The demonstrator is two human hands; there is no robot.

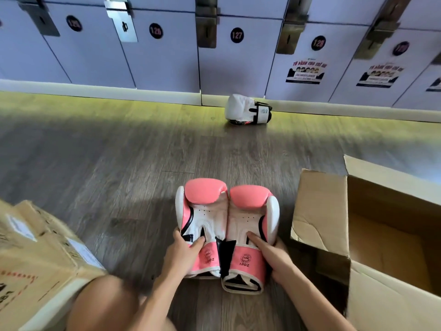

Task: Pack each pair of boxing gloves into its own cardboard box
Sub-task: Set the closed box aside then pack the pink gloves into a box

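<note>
My left hand [185, 250] and right hand [274, 256] each clasp a cuff of the pink-and-white padded boxing gloves [205, 218], which lie side by side on the grey plank floor [119, 175]. A taped cardboard box [35, 254] crowds my left knee. An open brown cardboard box [319, 206] stands just right, flaps up, its bare bottom showing. Open floor runs ahead to white-and-black gloves [243, 108] against the lavender lockers [164, 60].

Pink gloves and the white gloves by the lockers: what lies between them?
Nothing: in the head view, only bare floor separates the pink gloves from the white gloves.
</note>
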